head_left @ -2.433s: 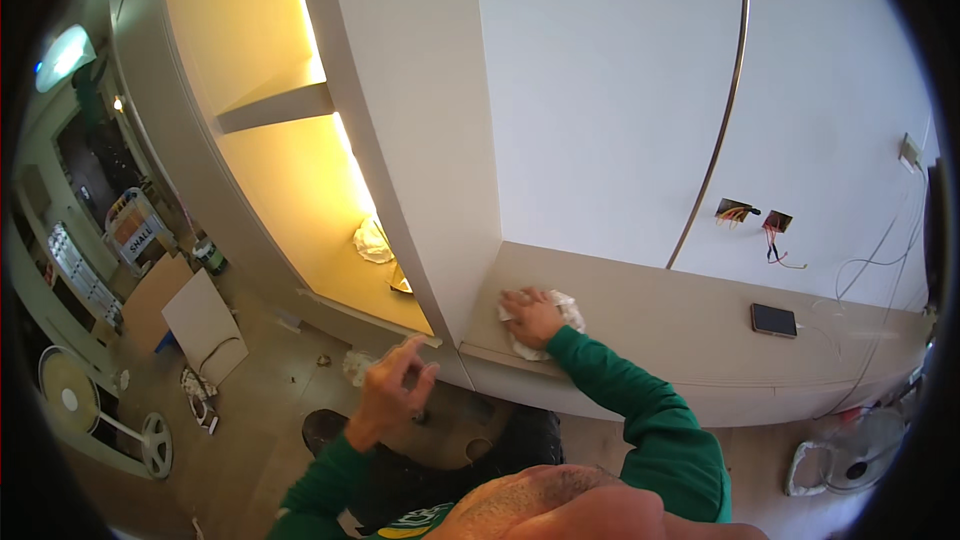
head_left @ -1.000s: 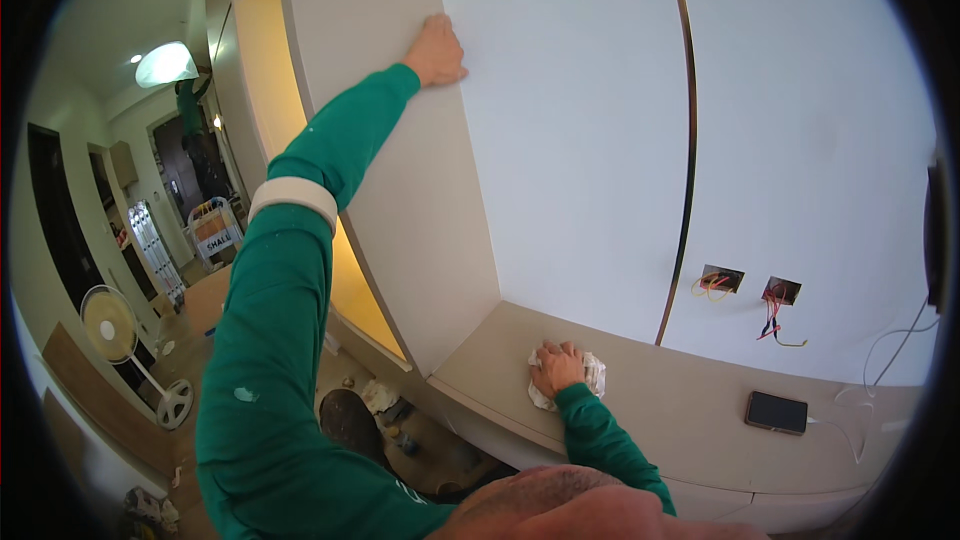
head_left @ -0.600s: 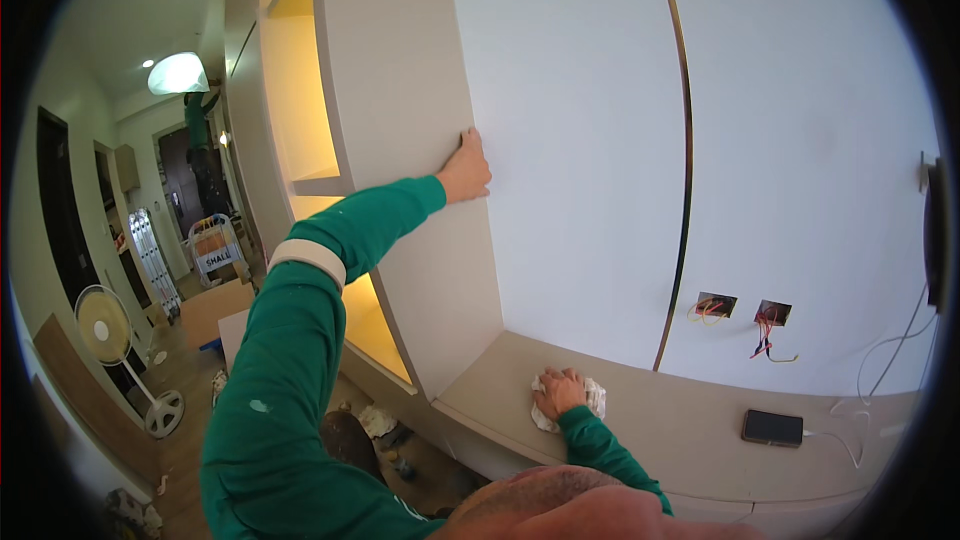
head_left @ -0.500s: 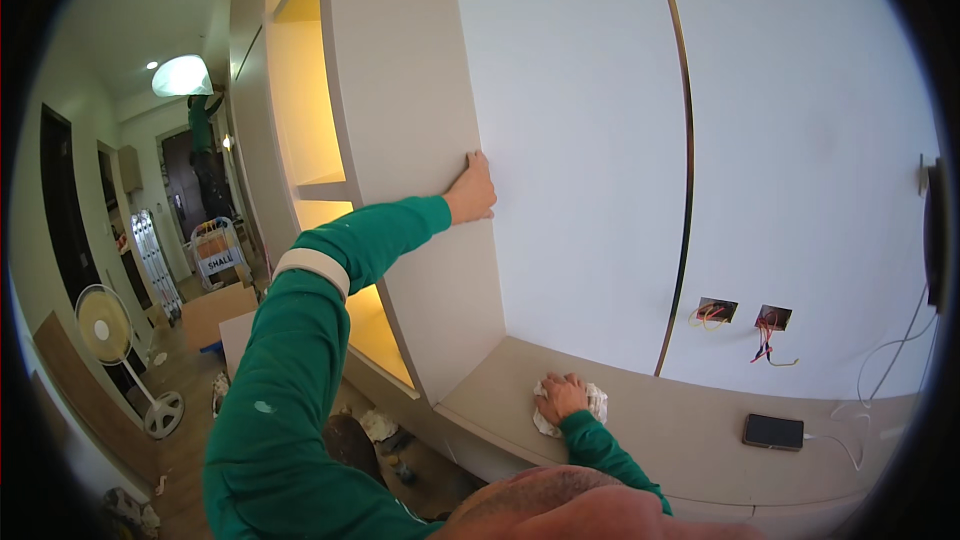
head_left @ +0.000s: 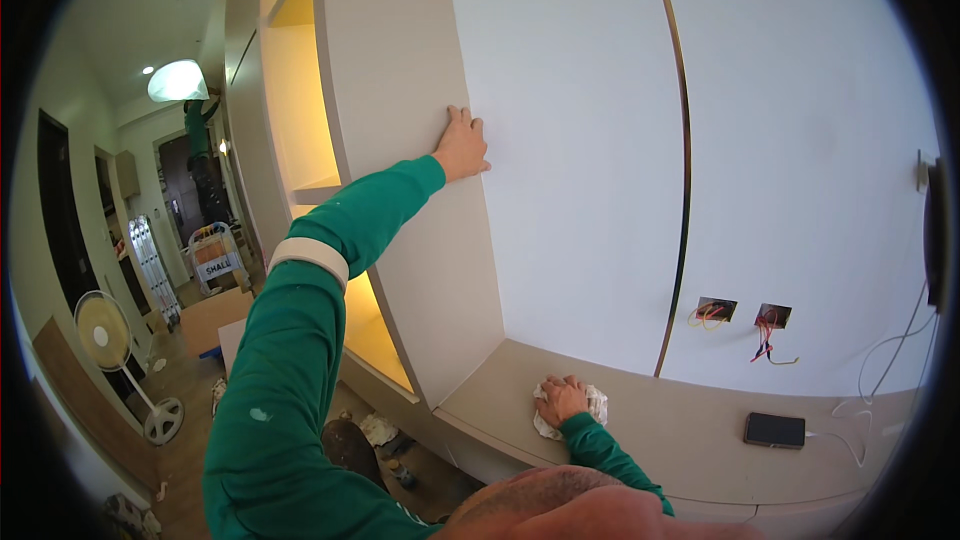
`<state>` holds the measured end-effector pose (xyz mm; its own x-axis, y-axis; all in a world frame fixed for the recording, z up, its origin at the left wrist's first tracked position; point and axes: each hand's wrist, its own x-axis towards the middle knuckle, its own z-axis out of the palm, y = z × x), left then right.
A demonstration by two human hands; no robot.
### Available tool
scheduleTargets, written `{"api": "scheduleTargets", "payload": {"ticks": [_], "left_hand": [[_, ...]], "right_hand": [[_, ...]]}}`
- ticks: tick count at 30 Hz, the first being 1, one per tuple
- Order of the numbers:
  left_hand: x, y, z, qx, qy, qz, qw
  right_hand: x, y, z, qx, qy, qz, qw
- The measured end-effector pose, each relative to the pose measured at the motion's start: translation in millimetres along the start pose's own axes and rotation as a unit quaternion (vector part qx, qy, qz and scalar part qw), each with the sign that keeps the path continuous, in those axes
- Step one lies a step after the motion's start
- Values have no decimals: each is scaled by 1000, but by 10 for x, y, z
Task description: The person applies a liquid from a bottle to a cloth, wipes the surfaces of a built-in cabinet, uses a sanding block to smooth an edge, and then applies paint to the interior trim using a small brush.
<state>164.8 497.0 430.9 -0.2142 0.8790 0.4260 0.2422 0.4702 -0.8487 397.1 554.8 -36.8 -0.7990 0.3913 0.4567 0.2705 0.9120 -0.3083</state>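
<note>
My left hand reaches up to the corner where the beige cabinet side panel meets the white wall panel. Its fingers are apart and touch the surface there; nothing shows in them. On the beige ledge below, my right hand presses down on a crumpled white cloth with its fingers curled over it. Both arms wear green sleeves, and a pale band circles the left one.
A black phone with a white cable lies on the ledge. Wires hang from two wall boxes. Lit shelves stand left. Behind them are a fan, a folded ladder and another person reaching up.
My left hand has slid upward along the corner, and its fingers have spread from a more closed shape. The right hand stays in place on the cloth.
</note>
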Motion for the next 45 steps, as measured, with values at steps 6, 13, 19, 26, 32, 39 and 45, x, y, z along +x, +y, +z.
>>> {"api": "scheduleTargets", "payload": {"ticks": [6,13,19,26,32,39,45], "left_hand": [[109,-217,191,20,84,-59,995],[-78,143,209,73,7,-16,997],[-298,578,379,102,-31,36,994],[-118,67,183,32,3,-10,999],[289,-658,77,35,94,-155,983],[501,-1104,-208,56,184,-175,965],[832,-1312,-14,-38,133,-205,969]], "right_hand": [[4,-78,-10,2,18,-16,1000],[11,-55,-72,-8,-19,9,1000],[15,-81,-74,0,-35,14,999],[1,-16,-55,5,-7,13,1000],[1,-37,-59,20,3,3,1000],[11,-67,-103,17,2,9,1000],[2,-68,-72,9,28,-8,1000]]}}
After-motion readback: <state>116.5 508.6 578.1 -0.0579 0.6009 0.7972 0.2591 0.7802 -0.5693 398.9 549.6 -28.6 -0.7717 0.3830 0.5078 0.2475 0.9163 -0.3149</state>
